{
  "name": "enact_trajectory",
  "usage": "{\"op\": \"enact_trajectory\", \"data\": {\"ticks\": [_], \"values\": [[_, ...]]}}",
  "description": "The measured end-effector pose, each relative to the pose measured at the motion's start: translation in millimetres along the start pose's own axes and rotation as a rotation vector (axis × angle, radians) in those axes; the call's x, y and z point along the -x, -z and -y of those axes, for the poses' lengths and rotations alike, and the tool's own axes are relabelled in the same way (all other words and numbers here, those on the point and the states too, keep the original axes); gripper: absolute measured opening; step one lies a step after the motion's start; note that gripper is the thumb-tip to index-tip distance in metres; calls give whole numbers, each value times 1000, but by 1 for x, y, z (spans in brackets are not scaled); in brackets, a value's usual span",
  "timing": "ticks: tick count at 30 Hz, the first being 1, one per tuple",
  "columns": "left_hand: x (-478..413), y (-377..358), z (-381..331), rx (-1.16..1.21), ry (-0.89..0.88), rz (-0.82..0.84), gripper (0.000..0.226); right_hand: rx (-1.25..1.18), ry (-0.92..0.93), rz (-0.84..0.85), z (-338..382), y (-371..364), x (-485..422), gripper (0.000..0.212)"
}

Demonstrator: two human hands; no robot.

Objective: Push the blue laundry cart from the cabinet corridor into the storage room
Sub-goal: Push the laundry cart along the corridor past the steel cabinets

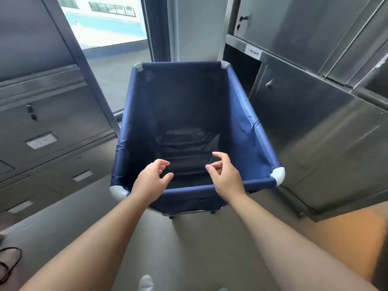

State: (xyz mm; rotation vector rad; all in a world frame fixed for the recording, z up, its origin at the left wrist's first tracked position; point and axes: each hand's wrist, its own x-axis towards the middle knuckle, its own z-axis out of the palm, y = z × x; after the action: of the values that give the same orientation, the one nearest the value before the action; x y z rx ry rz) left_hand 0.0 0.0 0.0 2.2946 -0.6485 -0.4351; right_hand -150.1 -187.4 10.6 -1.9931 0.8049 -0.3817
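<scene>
The blue laundry cart stands in front of me, a deep fabric bin on a frame with grey corner caps, empty inside. Both my arms reach forward over its near rim. My left hand hovers above the near rail with fingers curled and apart, holding nothing. My right hand is beside it, also over the rail, fingers spread and empty. Small black wheels show under the cart's near edge.
Steel cabinets line the right side, close to the cart's right rim. Dark drawer cabinets line the left. A bright glass window or door lies ahead beyond the cart. A black cable lies on the grey floor at lower left.
</scene>
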Motion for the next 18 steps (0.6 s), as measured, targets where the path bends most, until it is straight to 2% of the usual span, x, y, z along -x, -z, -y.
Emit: {"op": "enact_trajectory", "data": {"ticks": [3, 5, 7, 8, 12, 18], "values": [[-6, -3, 13, -50, 55, 50, 38, 87, -47, 121, -5, -6, 2, 57], [-6, -10, 22, -123, 146, 221, 47, 248, -86, 198, -16, -10, 6, 62], [-4, -18, 32, -271, 205, 396, 54, 411, -112, 223, -25, -10, 3, 58], [-3, -21, 35, -354, 206, 434, 52, 445, -132, 230, -30, -9, 1, 54], [0, -33, 53, -496, 173, 321, 35, 450, -214, 211, -47, -9, 1, 46], [-4, -34, 66, -454, 123, 237, 25, 546, -108, 225, -60, -14, 0, 36]]}}
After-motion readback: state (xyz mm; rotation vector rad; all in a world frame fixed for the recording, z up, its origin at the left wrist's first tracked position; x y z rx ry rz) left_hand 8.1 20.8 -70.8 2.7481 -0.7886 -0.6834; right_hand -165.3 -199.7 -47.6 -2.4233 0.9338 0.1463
